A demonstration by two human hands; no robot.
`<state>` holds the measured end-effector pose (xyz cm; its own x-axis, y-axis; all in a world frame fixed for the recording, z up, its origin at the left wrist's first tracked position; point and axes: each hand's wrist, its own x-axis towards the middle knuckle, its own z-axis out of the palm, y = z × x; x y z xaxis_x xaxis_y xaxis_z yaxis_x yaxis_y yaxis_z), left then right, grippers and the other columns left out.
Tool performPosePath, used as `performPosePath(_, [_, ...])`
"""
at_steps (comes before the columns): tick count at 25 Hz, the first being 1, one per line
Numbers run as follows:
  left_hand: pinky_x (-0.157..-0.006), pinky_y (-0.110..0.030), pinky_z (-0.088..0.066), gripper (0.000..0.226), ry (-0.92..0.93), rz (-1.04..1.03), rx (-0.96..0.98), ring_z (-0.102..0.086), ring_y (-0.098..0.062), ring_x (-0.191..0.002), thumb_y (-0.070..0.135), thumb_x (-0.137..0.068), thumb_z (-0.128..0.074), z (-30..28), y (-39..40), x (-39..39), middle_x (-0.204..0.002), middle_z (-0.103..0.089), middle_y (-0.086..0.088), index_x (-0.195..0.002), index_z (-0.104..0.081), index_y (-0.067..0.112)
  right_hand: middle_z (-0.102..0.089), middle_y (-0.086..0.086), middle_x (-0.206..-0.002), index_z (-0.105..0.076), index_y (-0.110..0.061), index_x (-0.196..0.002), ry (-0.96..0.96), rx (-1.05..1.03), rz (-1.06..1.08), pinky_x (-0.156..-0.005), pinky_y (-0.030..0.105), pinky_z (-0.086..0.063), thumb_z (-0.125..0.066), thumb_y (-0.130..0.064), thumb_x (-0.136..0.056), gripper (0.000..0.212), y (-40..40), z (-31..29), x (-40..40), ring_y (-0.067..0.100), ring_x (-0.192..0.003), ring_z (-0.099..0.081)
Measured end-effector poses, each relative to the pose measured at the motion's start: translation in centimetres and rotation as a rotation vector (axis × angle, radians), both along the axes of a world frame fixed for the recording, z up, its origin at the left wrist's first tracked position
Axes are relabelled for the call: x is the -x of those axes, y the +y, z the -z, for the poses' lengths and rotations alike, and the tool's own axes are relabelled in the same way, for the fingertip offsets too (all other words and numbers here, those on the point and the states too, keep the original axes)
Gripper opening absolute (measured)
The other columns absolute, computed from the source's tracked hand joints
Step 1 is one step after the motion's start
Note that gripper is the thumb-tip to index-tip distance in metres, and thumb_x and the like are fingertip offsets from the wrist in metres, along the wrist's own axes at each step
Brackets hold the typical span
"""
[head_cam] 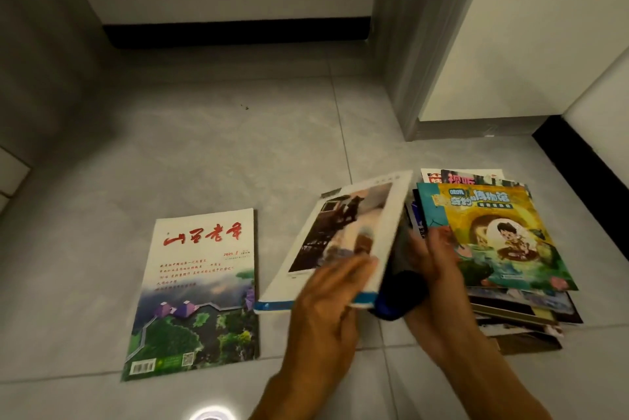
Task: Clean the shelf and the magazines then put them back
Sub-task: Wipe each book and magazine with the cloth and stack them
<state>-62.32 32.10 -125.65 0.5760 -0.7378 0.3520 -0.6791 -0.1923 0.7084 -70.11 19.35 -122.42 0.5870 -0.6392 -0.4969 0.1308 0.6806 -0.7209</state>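
My left hand [323, 310] grips the near edge of a white magazine [340, 232] with a photo cover and holds it tilted above the tiled floor. Behind its right edge, my right hand [435, 263] holds a bunched dark blue cloth [401, 293]. A magazine with red calligraphy and a green landscape cover [200, 290] lies flat on the floor to the left. On the right is a stack of several magazines, topped by a colourful cartoon one [493, 232]. No shelf is in view.
Grey floor tiles [204, 154] stretch ahead to a white wall with a black skirting board [238, 33]. A grey door frame [408, 79] stands at the right rear. A piece of brown cardboard [527, 344] pokes out beneath the stack.
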Motion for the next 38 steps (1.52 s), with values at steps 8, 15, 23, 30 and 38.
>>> performPosePath(8, [-0.101,-0.033,-0.044,0.039,1.075,-0.138,-0.034,-0.049,-0.009,-0.125,0.054,-0.083,-0.060,1.7,1.3,-2.6,-0.135,-0.054,0.015,-0.121,-0.060,0.047,-0.070,0.016,-0.109,-0.062,-0.023,-0.121,0.039,-0.008,-0.169,-0.067,0.045,-0.060,-0.064,-0.004,-0.072,0.052,0.1,1.3,1.1,0.037,-0.090,-0.070])
performPosePath(15, [-0.086,-0.046,-0.056,0.008,1.391,-0.468,-0.188,-0.071,-0.028,-0.087,0.020,-0.092,-0.063,4.7,2.8,-2.6,-0.094,-0.075,-0.009,-0.097,-0.069,0.019,-0.072,0.011,-0.106,-0.064,-0.032,-0.114,0.266,0.103,-0.366,-0.065,0.045,-0.059,-0.071,0.003,-0.068,0.057,-2.4,1.5,3.8,0.036,-0.086,-0.070])
performPosePath(23, [-0.084,-0.033,-0.054,0.009,0.829,-0.485,-0.443,-0.061,-0.012,-0.084,0.016,-0.088,-0.068,10.1,3.3,-3.7,-0.101,-0.070,-0.002,-0.097,-0.070,0.015,-0.057,-0.004,-0.119,-0.053,-0.024,-0.128,0.692,1.190,-0.215,-0.088,0.034,-0.051,-0.058,-0.007,-0.092,0.041,-2.3,7.8,1.9,0.018,-0.106,-0.059])
performPosePath(30, [-0.076,-0.035,-0.060,0.011,0.894,-0.387,-0.567,-0.070,-0.018,-0.077,0.018,-0.086,-0.070,11.5,3.5,-5.8,-0.084,-0.071,-0.004,-0.076,-0.070,0.016,-0.035,0.007,-0.152,-0.037,-0.020,-0.144,0.859,1.494,-0.836,-0.117,0.044,-0.011,-0.015,-0.045,-0.101,0.055,7.7,17.7,-1.3,0.030,-0.139,-0.035])
performPosePath(38, [-0.080,-0.043,-0.059,0.015,0.914,-0.434,-0.576,-0.069,-0.020,-0.085,0.026,-0.081,-0.076,12.7,3.3,-6.1,-0.093,-0.071,-0.005,-0.081,-0.067,0.014,-0.007,0.002,-0.160,-0.008,-0.027,-0.149,1.176,1.441,-0.601,-0.119,0.050,-0.014,-0.067,-0.010,-0.083,0.090,-0.9,17.3,-4.1,0.028,-0.147,-0.004])
